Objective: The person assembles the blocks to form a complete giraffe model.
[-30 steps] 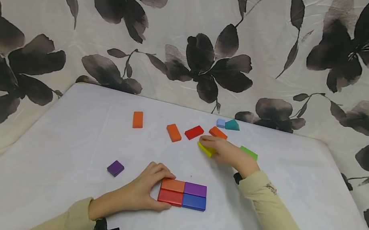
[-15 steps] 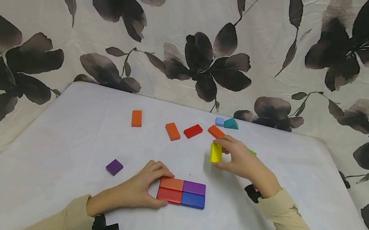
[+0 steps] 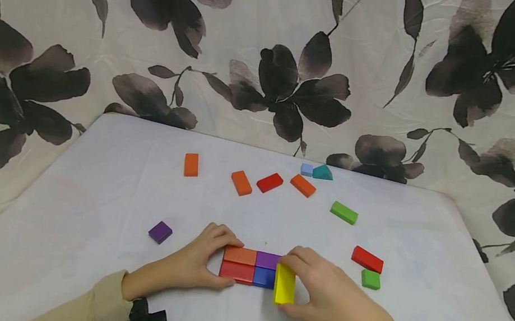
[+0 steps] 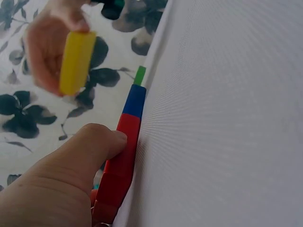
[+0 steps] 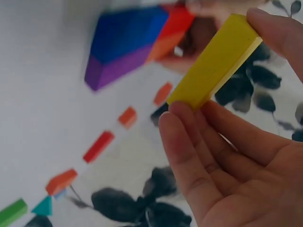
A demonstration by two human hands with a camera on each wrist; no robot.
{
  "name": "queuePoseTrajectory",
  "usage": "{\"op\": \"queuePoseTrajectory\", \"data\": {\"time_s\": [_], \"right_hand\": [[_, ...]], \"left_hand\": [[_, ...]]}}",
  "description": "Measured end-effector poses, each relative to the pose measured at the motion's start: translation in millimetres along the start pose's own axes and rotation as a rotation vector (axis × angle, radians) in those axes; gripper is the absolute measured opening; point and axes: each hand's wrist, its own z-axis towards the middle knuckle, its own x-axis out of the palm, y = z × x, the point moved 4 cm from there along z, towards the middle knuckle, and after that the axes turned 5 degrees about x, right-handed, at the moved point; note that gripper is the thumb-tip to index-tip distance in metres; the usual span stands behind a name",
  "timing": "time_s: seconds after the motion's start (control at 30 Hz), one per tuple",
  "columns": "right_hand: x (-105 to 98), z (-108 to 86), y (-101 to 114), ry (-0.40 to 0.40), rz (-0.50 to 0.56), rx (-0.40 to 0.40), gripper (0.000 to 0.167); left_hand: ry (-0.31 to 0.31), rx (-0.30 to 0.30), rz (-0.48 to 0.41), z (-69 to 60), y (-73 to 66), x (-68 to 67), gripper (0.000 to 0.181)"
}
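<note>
Four-colour flat rectangle of blocks lies on the white table: an orange block point(image 3: 240, 255) and a purple block point(image 3: 267, 260) behind, a red block point(image 3: 236, 272) and a blue block point(image 3: 264, 277) in front. My left hand point(image 3: 192, 260) grips the left end, thumb on the red block's front side, fingers at the orange block's back. My right hand point(image 3: 335, 293) pinches a yellow block point(image 3: 285, 285) by its ends between thumb and fingers. In the right wrist view, the yellow block point(image 5: 215, 61) is held off the table. From the head it overlaps the rectangle's right end.
A loose purple block point(image 3: 160, 232) lies left of my left hand. Farther back are orange blocks point(image 3: 191, 165), a red block point(image 3: 269, 183), a light blue block point(image 3: 306, 170), a teal triangular block point(image 3: 323, 172) and a green block point(image 3: 343, 212). Another red block point(image 3: 367, 259) touches a green block point(image 3: 371, 279) at right.
My right hand has picked up the yellow block from the back, turned it, and brought it toward me to the rectangle's right end. My left hand has stayed in place.
</note>
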Motion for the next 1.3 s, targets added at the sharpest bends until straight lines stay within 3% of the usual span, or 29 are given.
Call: {"op": "queuePoseTrajectory", "data": {"time_s": [0.27,0.4,0.53,0.73,0.97,1.3], "right_hand": [[47.2,-13.4,6.5,0.140,-0.005,0.040,0.056],[59.5,-15.7,5.6,0.155,0.012,0.055,0.052],[61.9,-16.5,4.4,0.144,0.020,0.057,0.054],[61.9,-14.9,-0.9,0.140,0.082,0.144,0.061],[62.0,-12.3,-6.7,0.057,0.106,0.098,0.063],[59.9,-9.4,-8.5,0.043,0.112,0.083,0.057]], "left_hand": [[0.004,-0.011,0.007,0.3,0.6,0.2,0.057],[0.005,-0.019,0.009,0.1,0.7,0.0,0.056],[0.008,-0.025,0.006,0.1,0.3,-0.2,0.056],[0.013,-0.034,0.005,0.5,0.2,-0.2,0.056],[0.012,-0.032,0.002,0.9,0.0,-0.3,0.056],[0.013,-0.032,-0.006,1.0,-1.4,-0.5,0.056]]}}
